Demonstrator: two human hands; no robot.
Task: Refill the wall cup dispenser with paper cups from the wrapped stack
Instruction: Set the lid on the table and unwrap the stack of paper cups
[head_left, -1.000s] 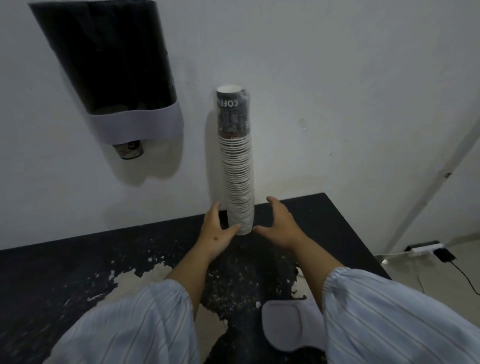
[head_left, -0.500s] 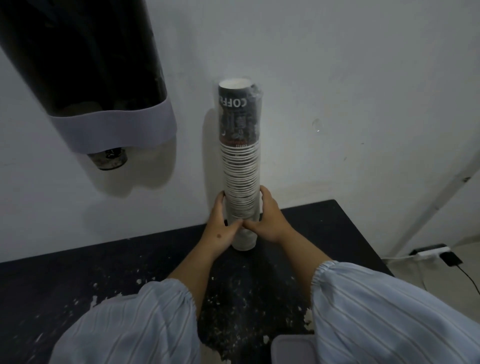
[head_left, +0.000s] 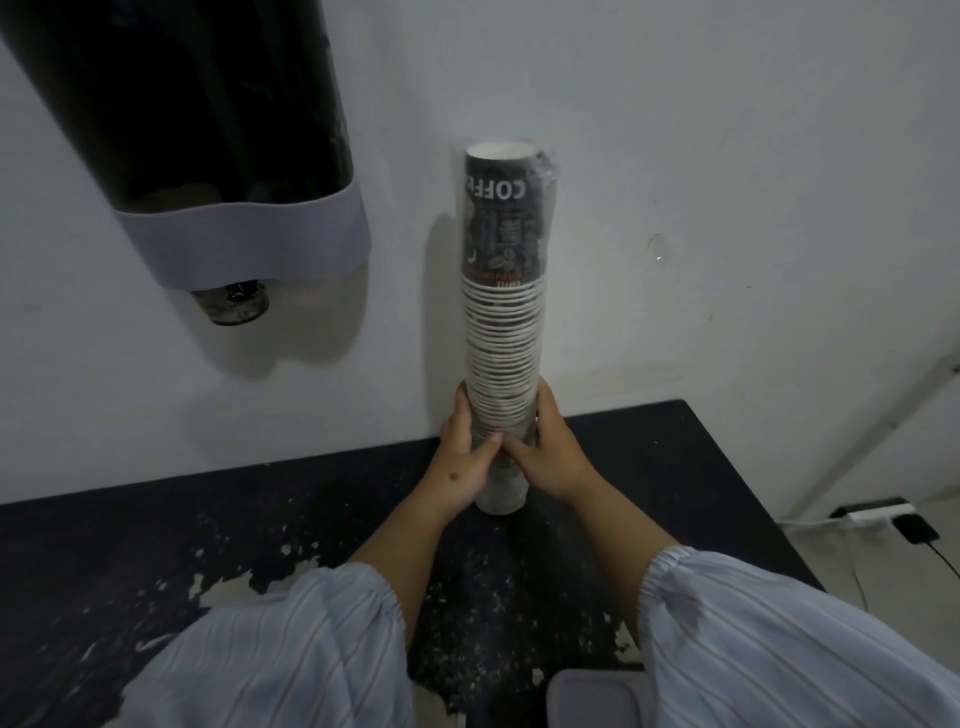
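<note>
Both hands clasped base | left hand (head_left: 464, 457) – right hand (head_left: 548, 449) flanked wrapped stack (head_left: 503, 332) | long axis upright | dispenser (head_left: 208, 150) upper left – apart

Single head view, worn high, facing wall (head_left: 727, 156), tilted down over black table (head_left: 156, 545); close to table's near edge, wall just behind table.

Open wall right of the wrapped stack (head_left: 503, 322) — left, the wall dispenser (head_left: 208, 156) overhangs the table (head_left: 156, 530)
</note>
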